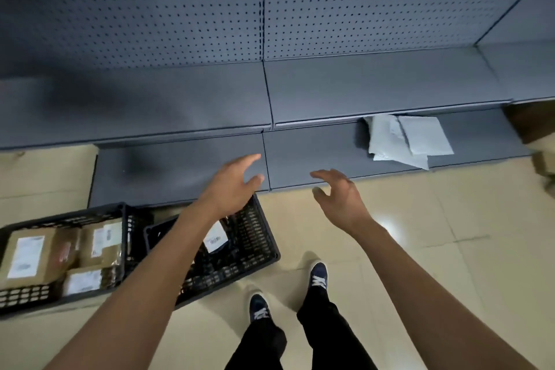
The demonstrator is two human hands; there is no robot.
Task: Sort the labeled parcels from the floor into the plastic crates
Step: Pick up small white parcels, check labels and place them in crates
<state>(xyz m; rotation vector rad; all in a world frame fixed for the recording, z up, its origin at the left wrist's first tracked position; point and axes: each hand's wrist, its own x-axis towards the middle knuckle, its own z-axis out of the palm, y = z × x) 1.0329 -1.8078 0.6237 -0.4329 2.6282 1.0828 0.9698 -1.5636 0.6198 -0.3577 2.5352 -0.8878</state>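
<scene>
both hands (231,186) (339,195) empty, fingers spread; two crates (264,237) (27,294); three brown parcels (30,255).

Black lattice crates (258,237), brown parcels (30,255) with white labels, grey perforated shelving (180,24), cream tiled floor (435,234).

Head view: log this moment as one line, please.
left hand: open, empty | right hand: open, empty | left crate: brown parcels | right crate: dark labeled parcel | grey mailers: on bottom shelf
</scene>
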